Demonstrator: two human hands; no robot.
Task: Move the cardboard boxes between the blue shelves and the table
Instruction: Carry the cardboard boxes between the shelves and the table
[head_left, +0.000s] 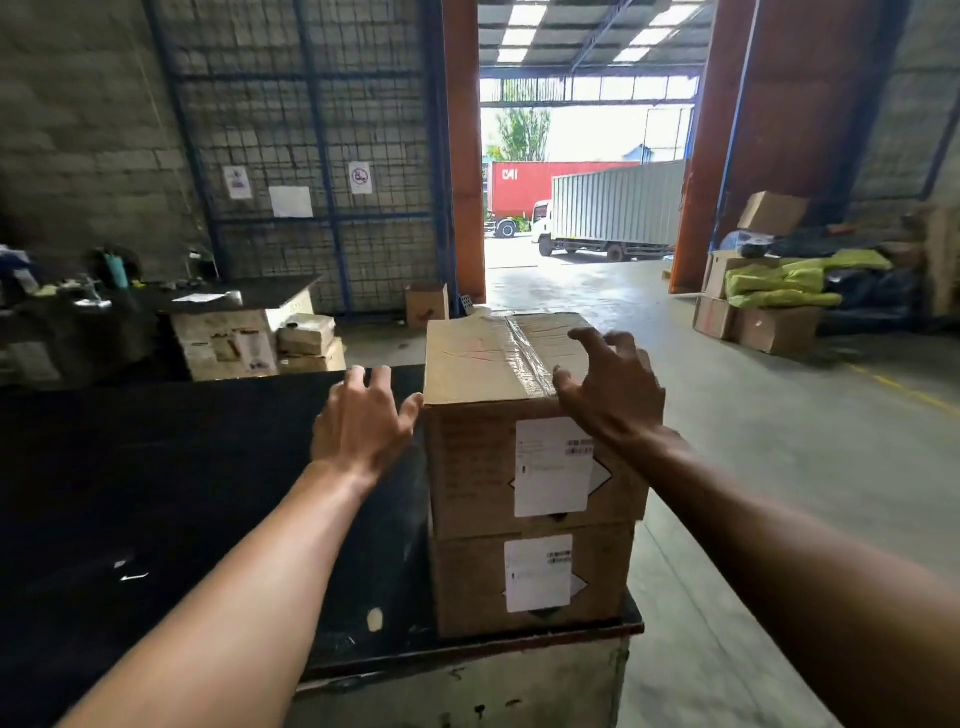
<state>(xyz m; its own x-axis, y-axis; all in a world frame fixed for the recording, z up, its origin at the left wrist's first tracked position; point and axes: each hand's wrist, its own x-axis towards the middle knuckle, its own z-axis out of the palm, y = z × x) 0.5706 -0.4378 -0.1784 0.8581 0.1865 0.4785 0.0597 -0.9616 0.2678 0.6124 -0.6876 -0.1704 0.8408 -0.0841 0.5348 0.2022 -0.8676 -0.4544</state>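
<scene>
Two bare forearms reach in from the near side. The left hand (363, 421) has its fingers spread, thumb just beside the upper left edge of the top cardboard box (478, 467). The right hand (613, 389) hovers over the taped lid, fingers splayed and half-curled, holding nothing. The box lies between the hands, long axis running away from the person. It is stacked on a lower box (467, 582) at the table's (156, 493) right end, close to the edges. Open floor (779, 467) lies to the right.
</scene>
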